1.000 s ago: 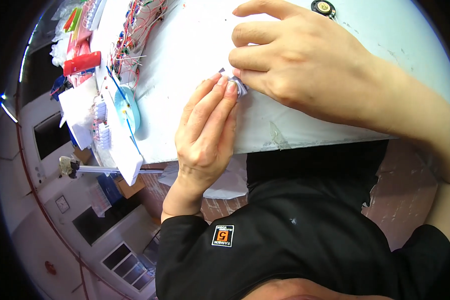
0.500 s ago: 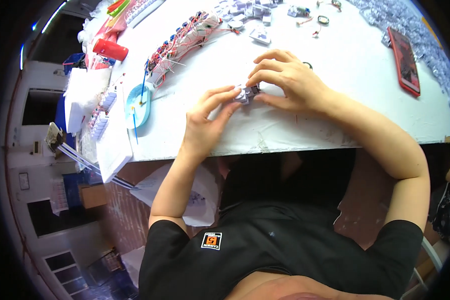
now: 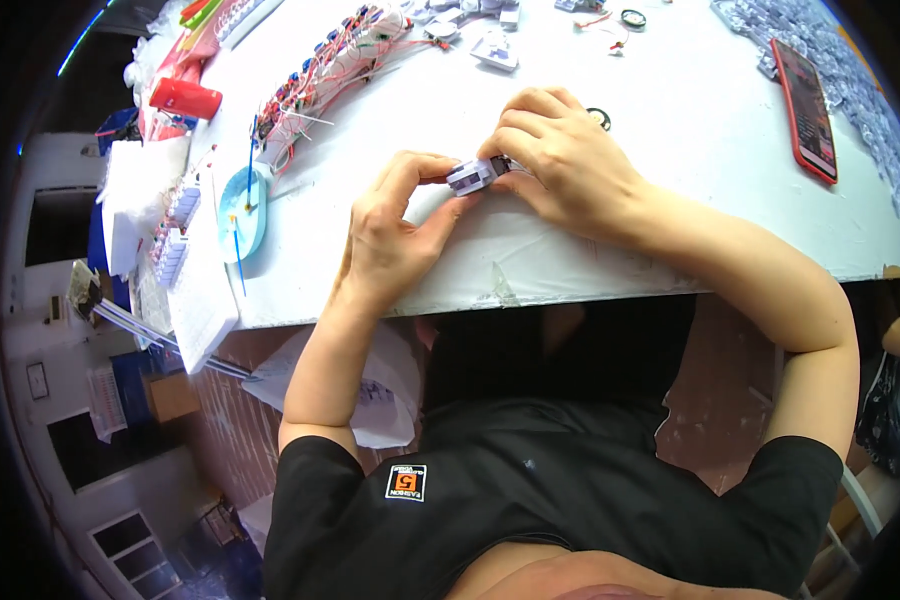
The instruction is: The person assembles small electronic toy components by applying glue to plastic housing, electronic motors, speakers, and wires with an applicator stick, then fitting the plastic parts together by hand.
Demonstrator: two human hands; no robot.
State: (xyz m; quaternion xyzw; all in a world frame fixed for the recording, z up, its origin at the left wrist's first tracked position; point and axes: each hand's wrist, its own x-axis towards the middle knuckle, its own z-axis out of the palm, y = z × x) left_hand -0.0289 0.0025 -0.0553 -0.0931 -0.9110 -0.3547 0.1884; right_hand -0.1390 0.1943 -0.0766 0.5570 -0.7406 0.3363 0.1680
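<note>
Between my two hands is a small pale grey plastic housing (image 3: 467, 179), with darker slots on its upper face and a dark piece at its right end. My left hand (image 3: 395, 225) pinches its left end with the thumb and fingers. At the right end, my right hand (image 3: 565, 165) grips the dark piece between thumb and curled fingers; some of those fingertips are hidden. A small round black-rimmed part (image 3: 598, 118) lies just beyond the right hand's knuckles.
Farther left lie a bundle of wired parts (image 3: 335, 65) and a light blue dish (image 3: 255, 225) with blue sticks. Pale housings (image 3: 495, 50) are scattered at the back. A red-cased phone (image 3: 805, 110) rests beside a heap of clear pieces (image 3: 870, 130) on the right.
The housing has been turned, so its slotted face shows. My left hand's fingers have shifted around it. The whole view has moved slightly, and the round part beside my right hand shows more.
</note>
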